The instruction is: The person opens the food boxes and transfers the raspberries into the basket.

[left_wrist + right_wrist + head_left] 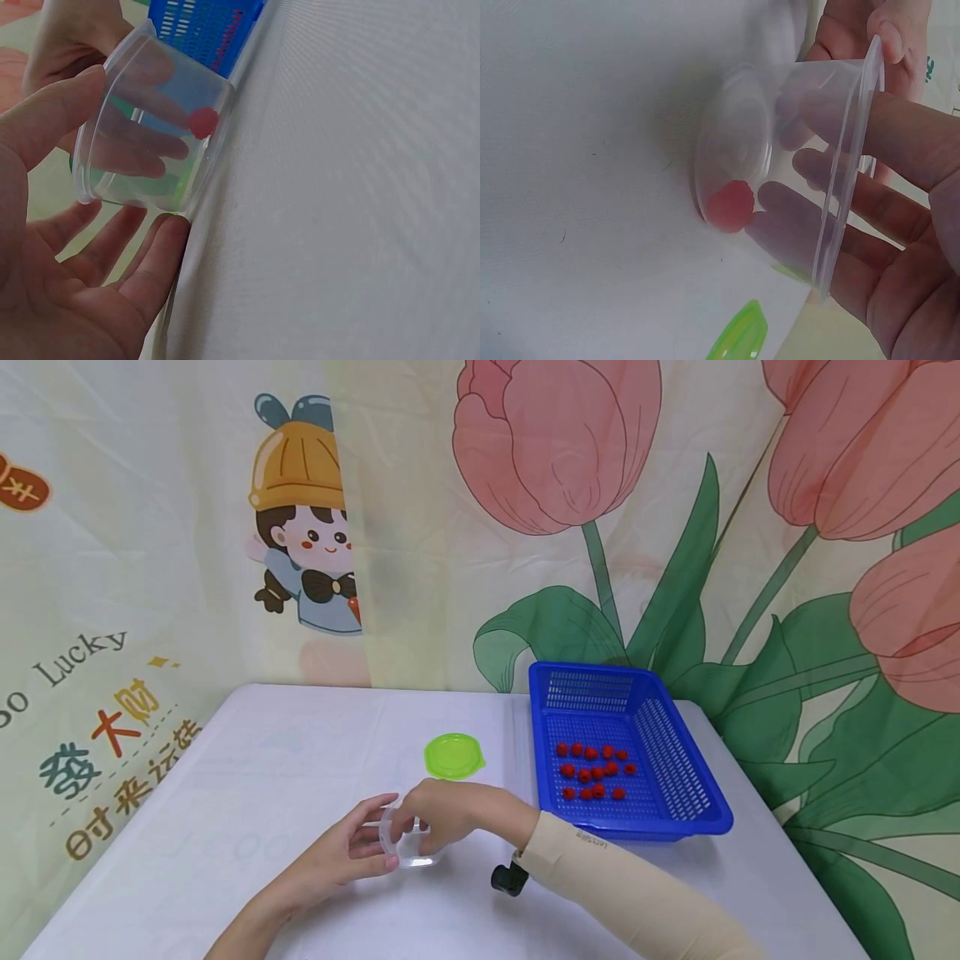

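On the white table a clear plastic tub (416, 862) stands with its mouth up. My left hand (341, 853) holds it from the left, thumb at the rim and fingers round the far side. From above, my right hand (446, 814) reaches into the tub. Its fingers (791, 206) are spread and fairly straight inside. A single red raspberry (731, 206) lies on the tub's bottom, close to those fingertips; through the wall it also shows in the left wrist view. Whether a fingertip touches it I cannot tell.
A bright green lid (453, 756) lies flat just beyond the tub. To the right stands a blue plastic basket (585, 727) with several red raspberries (597, 773) on its floor. Behind the table hangs a printed cloth (405, 527). A black wrist camera (510, 878) sits under the right wrist.
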